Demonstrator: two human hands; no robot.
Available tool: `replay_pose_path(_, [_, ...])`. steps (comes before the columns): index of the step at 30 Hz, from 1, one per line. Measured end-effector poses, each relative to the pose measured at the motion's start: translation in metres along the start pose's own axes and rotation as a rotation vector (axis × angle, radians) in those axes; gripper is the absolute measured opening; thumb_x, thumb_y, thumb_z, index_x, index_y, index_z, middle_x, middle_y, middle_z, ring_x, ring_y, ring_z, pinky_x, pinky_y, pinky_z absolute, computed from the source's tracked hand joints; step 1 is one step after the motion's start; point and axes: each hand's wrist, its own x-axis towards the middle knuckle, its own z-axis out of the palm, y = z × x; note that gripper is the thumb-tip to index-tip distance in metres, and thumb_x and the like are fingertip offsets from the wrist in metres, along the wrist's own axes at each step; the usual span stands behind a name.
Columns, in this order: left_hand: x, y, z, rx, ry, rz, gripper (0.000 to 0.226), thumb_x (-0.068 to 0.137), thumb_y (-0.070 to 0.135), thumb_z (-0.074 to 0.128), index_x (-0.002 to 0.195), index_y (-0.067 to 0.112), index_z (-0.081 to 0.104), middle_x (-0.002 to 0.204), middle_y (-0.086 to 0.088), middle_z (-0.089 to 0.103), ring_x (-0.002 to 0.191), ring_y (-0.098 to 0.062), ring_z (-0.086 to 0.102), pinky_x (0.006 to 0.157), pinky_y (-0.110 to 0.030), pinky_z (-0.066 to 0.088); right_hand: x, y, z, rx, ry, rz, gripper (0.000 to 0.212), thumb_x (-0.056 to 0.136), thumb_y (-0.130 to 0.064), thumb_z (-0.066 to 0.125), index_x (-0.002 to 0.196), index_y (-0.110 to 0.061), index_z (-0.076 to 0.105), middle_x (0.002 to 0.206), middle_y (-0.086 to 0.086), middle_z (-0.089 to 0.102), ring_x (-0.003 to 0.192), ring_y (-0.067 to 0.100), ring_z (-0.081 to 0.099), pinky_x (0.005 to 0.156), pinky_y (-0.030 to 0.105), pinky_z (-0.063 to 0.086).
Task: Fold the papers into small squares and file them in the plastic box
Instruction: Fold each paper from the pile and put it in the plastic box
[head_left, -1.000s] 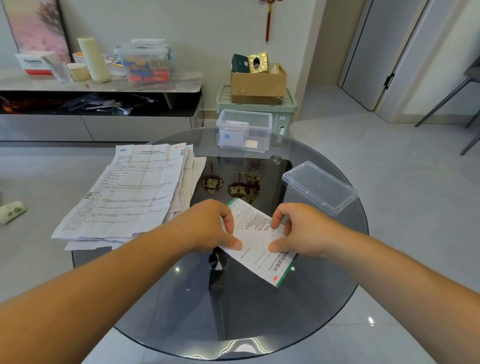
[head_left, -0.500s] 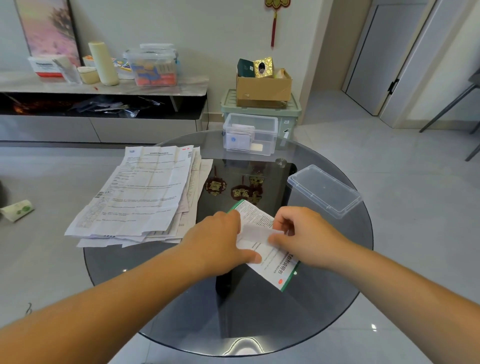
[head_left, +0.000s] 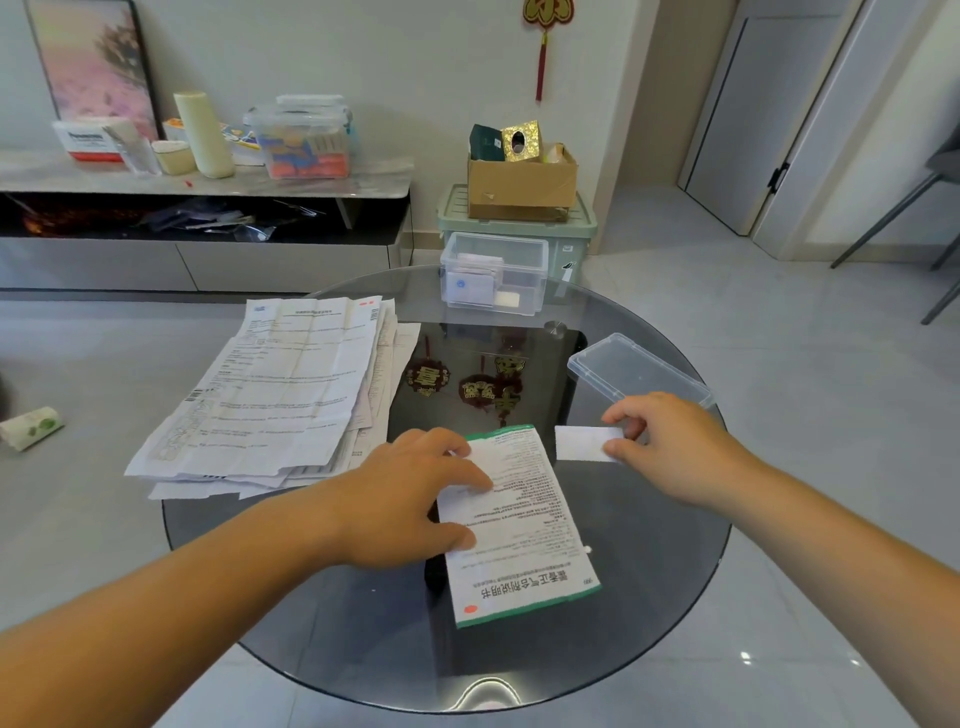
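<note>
One leaflet under the left hand, fingers flat; right hand pinches one slip. One paper stack, one plastic box, one lid. Round glass table, tiled floor.

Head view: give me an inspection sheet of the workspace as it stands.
Surface: round glass table, dark and reflective.
Job's things: green-edged leaflet flat near the front; stack of papers at left; plastic box open at the far edge, folded papers inside; lid lying at right.
Clutter: red-gold ornaments showing in the glass.
Grippers: left hand presses the leaflet's left edge; right hand pinches a small white slip beside the leaflet.
Cables: nothing seen.
Surroundings: cardboard box on a green bin; sideboard with containers; paper roll on the floor.
</note>
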Motion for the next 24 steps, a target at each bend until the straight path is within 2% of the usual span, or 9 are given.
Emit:
replay_pose_path(4, [-0.002,-0.002,0.001,-0.046,0.049,0.018,0.053,0.089,0.054,0.066,0.138,0.041,0.049,0.145,0.019,0.031,0.128,-0.002,0.026,0.112,-0.026,0.033,-0.003,-0.003,-0.002,0.026,0.091,-0.015,0.024,0.094,-0.034,0.065,0.118,-0.03,0.061,0.11,-0.004,0.051,0.088,0.011,0.055,0.073,0.026,0.04])
replay_pose_path(8, [-0.002,-0.001,0.001,-0.111,0.143,0.049,0.042,0.088,0.054,0.068,0.126,0.041,0.055,0.134,0.022,0.037,0.122,0.002,0.031,0.108,-0.025,0.04,-0.007,-0.009,-0.007,0.056,0.163,-0.08,0.014,0.092,-0.033,0.068,0.103,-0.033,0.059,0.101,-0.008,0.052,0.078,0.002,0.052,0.07,0.023,0.039])
replay_pose_path(12, [-0.004,0.005,-0.001,-0.099,0.169,0.068,0.04,0.085,0.059,0.069,0.118,0.043,0.054,0.128,0.024,0.038,0.12,0.001,0.033,0.105,-0.026,0.042,-0.018,-0.019,-0.01,0.08,0.17,-0.166,0.012,0.091,-0.027,0.07,0.087,-0.033,0.06,0.089,-0.012,0.056,0.078,0.003,0.055,0.069,0.02,0.042])
replay_pose_path(14, [-0.006,0.008,0.0,-0.054,0.117,0.078,0.048,0.081,0.064,0.07,0.12,0.044,0.052,0.13,0.023,0.037,0.122,-0.001,0.032,0.108,-0.025,0.04,-0.029,-0.027,-0.01,0.111,0.09,-0.248,0.012,0.091,-0.029,0.069,0.085,-0.036,0.062,0.089,-0.016,0.061,0.083,0.001,0.057,0.069,0.015,0.04])
replay_pose_path(16, [-0.009,0.011,0.002,-0.009,0.039,0.083,0.058,0.076,0.07,0.071,0.123,0.046,0.047,0.132,0.023,0.033,0.125,-0.002,0.027,0.11,-0.026,0.037,-0.041,-0.036,-0.005,0.058,-0.103,-0.343,0.006,0.089,-0.04,0.069,0.095,-0.039,0.066,0.102,-0.026,0.062,0.101,-0.006,0.053,0.079,0.013,0.041])
replay_pose_path(19, [-0.012,0.012,0.007,0.074,-0.021,0.094,0.073,0.066,0.08,0.071,0.123,0.046,0.041,0.13,0.023,0.028,0.125,-0.004,0.022,0.112,-0.027,0.032,-0.053,-0.044,0.009,-0.095,-0.316,-0.437,0.041,0.083,-0.057,0.07,0.119,-0.04,0.063,0.13,-0.031,0.051,0.124,-0.008,0.036,0.105,0.017,0.035])
replay_pose_path(21, [-0.012,0.01,0.008,0.099,-0.024,0.084,0.077,0.062,0.081,0.073,0.119,0.044,0.037,0.129,0.021,0.027,0.122,-0.005,0.022,0.11,-0.027,0.032,-0.055,-0.045,0.016,-0.127,-0.33,-0.47,0.053,0.08,-0.063,0.071,0.127,-0.041,0.058,0.141,-0.028,0.043,0.13,-0.003,0.029,0.113,0.023,0.029])
replay_pose_path(24, [-0.007,0.008,0.009,0.079,-0.021,0.066,0.074,0.059,0.078,0.077,0.112,0.041,0.04,0.124,0.019,0.027,0.117,-0.009,0.023,0.108,-0.028,0.033,-0.053,-0.045,0.021,-0.119,-0.317,-0.489,0.063,0.075,-0.068,0.071,0.13,-0.043,0.054,0.146,-0.027,0.035,0.133,-0.001,0.022,0.116,0.027,0.024])
